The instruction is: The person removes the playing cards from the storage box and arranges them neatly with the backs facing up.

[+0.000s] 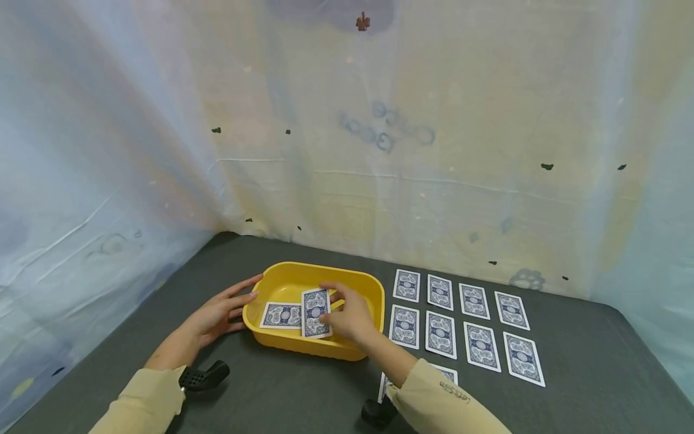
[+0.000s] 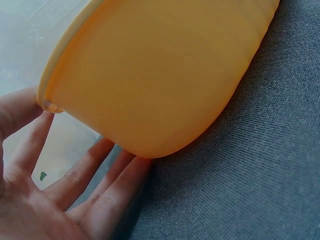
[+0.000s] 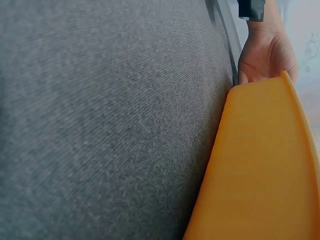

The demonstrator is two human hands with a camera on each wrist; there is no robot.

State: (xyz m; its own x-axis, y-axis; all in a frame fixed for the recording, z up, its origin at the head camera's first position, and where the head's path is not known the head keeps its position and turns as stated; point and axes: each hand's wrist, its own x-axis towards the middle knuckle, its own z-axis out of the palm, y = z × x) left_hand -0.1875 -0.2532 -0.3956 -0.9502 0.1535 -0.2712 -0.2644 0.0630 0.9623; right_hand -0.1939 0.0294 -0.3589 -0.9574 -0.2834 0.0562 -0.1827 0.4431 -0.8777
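Over a yellow plastic basin (image 1: 303,346), my right hand (image 1: 351,314) pinches a playing card (image 1: 316,313), blue-patterned back facing up. Beside and partly behind it, another playing card (image 1: 281,315) lies face down in the basin. My left hand (image 1: 217,316) is at the basin's left end with its fingers extended. In the left wrist view, fingertips of that hand (image 2: 65,200) touch the rim and outer wall of the basin (image 2: 160,75). The right wrist view shows the basin's side (image 3: 260,160) and the left hand (image 3: 267,55) behind its far end; the right hand is out of sight there.
Right of the basin, several face-down cards (image 1: 440,334) lie in rows on the dark grey tabletop (image 1: 303,392). More cards (image 1: 447,374) are partly covered by my right forearm. A pale patterned curtain (image 1: 347,199) hangs behind and to the sides.
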